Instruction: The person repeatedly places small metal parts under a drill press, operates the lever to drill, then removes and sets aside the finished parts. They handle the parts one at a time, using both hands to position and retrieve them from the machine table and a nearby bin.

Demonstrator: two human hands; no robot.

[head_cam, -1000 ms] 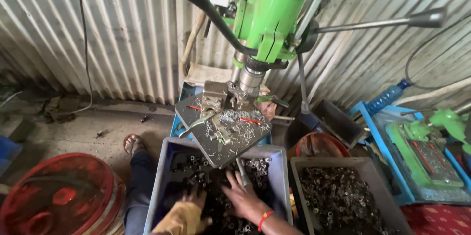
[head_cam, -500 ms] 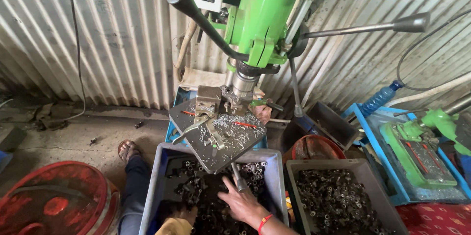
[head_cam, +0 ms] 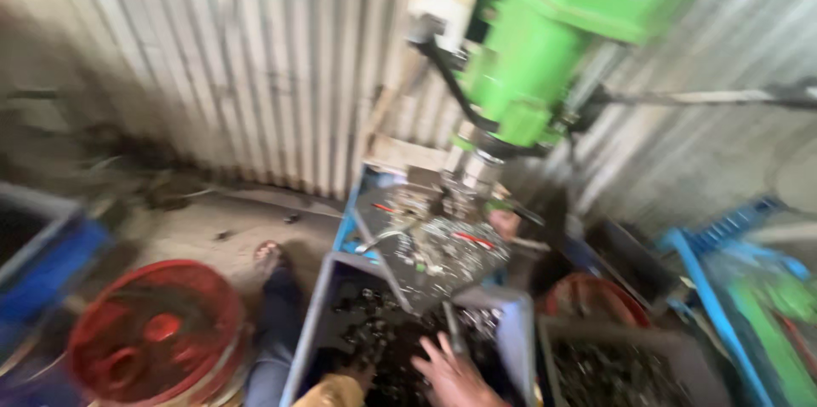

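Note:
The frame is blurred by motion. My right hand (head_cam: pixel 453 375) lies at the bottom edge with its fingers spread over small dark metal parts in a grey crate (head_cam: pixel 313 313). A thin dark rod (head_cam: pixel 451 335) rises just past its fingertips. My left hand (head_cam: pixel 339 390), in a yellowish sleeve, pokes in beside it at the crate's near end, and its fingers are hidden among the parts. Above the crate stands a green drill press (head_cam: pixel 532 75), whose table (head_cam: pixel 434 254) is covered in metal shavings.
A red round tub (head_cam: pixel 153 330) sits at lower left with a blue box (head_cam: pixel 42 262) beyond it. My foot (head_cam: pixel 268 256) rests left of the crate. A second grey crate of parts (head_cam: pixel 613 364) and blue-green gear (head_cam: pixel 749 305) are on the right. Corrugated metal walls stand behind.
The view has swung and moved closer, so everything has shifted and blurred. My right hand stays on the parts in the crate; my left hand has sunk lower at the frame edge.

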